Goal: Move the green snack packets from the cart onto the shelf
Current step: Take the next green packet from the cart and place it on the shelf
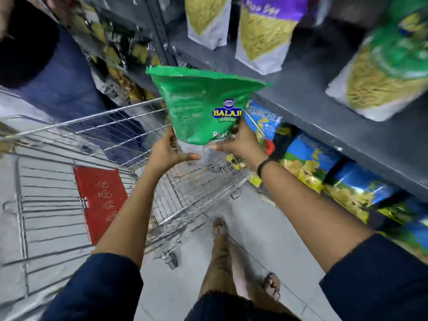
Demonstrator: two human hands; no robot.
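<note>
A green snack packet with a blue and yellow logo is held up in the air, above the wire cart and just in front of the grey shelf. My left hand grips its lower left corner and my right hand grips its lower right corner. Another green-topped packet stands on the shelf at the far right.
Purple-topped packets stand on the shelf behind the held packet. Blue and yellow packets fill the lower shelf on the right. A red flap lies in the cart's seat. A person in dark clothes stands beyond the cart, upper left.
</note>
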